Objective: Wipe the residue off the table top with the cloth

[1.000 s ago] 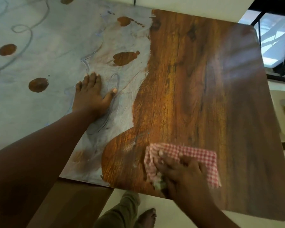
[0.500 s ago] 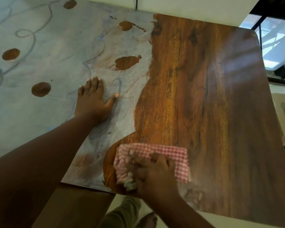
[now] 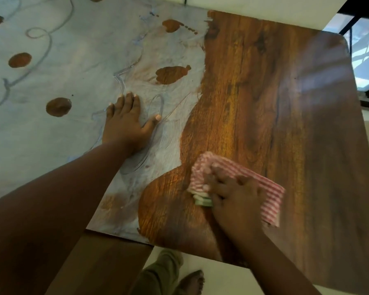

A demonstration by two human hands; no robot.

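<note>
A wooden table top [image 3: 275, 107] fills the view. Its left half is coated with pale grey residue [image 3: 58, 128] marked by swirls and bare brown spots; the right half shows bare wood. My right hand [image 3: 234, 196] presses a folded red-and-white checked cloth [image 3: 268, 199] onto the bare wood near the front edge, just right of the residue border, fingers curled over the cloth's left end. My left hand [image 3: 126, 122] lies flat on the residue, fingers straight and thumb spread.
The table's front edge [image 3: 179, 248] runs close below the cloth, with a leg in olive trousers and a bare foot [image 3: 190, 282] on the pale floor beneath. A lower brown surface [image 3: 98, 262] adjoins at front left. A window [image 3: 364, 50] is at right.
My right hand slid the cloth left toward the residue border, then back right and slightly away from the front edge. My left hand stayed flat in place.
</note>
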